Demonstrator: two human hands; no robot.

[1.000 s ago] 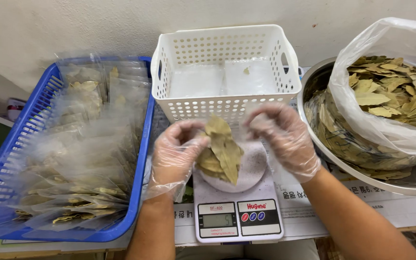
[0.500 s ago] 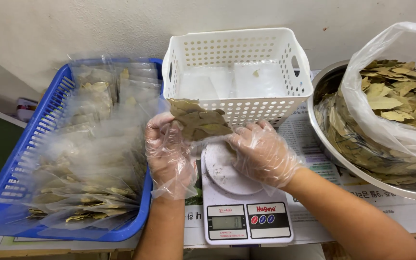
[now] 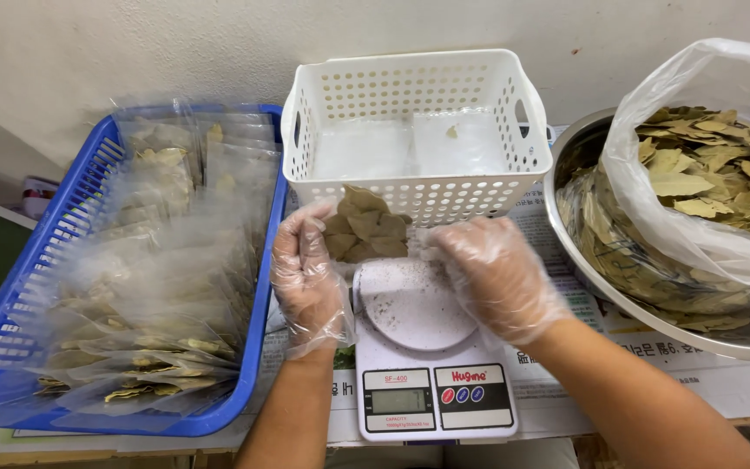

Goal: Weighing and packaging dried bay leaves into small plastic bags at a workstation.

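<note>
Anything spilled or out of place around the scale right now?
Only small things: the scale platform is dusted with dark leaf crumbs, and one stray leaf bit lies in the white basket. The gloved hands, left and right, hold the bay leaves cleanly.

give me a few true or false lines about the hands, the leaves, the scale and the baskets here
1. Both hands wear thin clear gloves. True: the left hand and the right hand are both gloved.
2. The bunch of dry leaves lies on the scale plate. False: it is held up between the hands, above the scale, whose plate holds only crumbs.
3. The blue basket holds clear bags of leaves. True.
4. The white basket is heaped with loose leaves. False: it holds clear bags, nearly no leaves.
5. The metal bowl on the right holds a plastic bag of leaves. True.
</note>
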